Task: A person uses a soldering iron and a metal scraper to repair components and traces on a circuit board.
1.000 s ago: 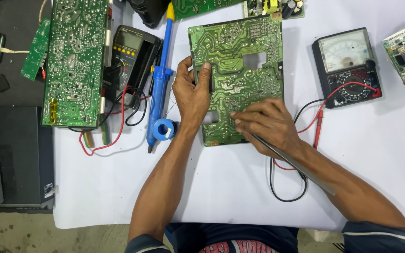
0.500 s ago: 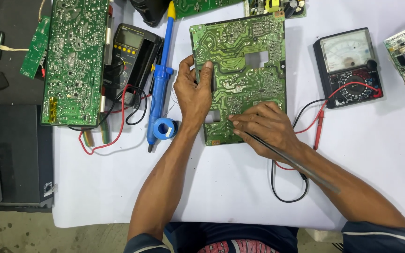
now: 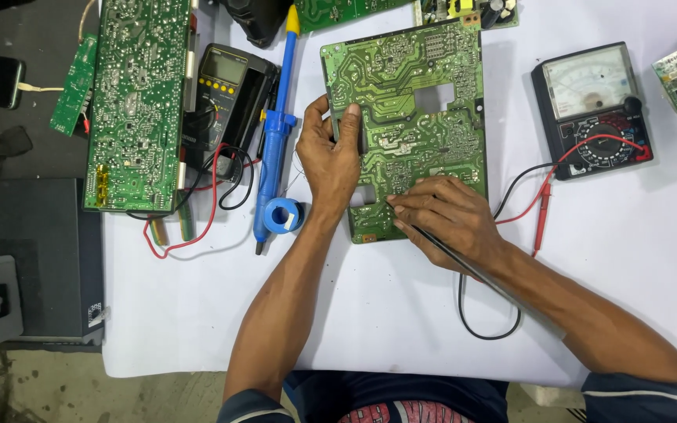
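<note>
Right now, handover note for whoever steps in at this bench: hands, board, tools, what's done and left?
Left hand grips the left edge of the green circuit board, solder side up on the white table.
Right hand rests on the board's lower part, holding a thin dark probe pen-style, tip hidden under the fingers.
Analog meter sits right of the board, red probe lying loose. Blue desoldering pump and solder roll lie left.
Done: board positioned and steadied. Left: cannot tell from this view.
</note>
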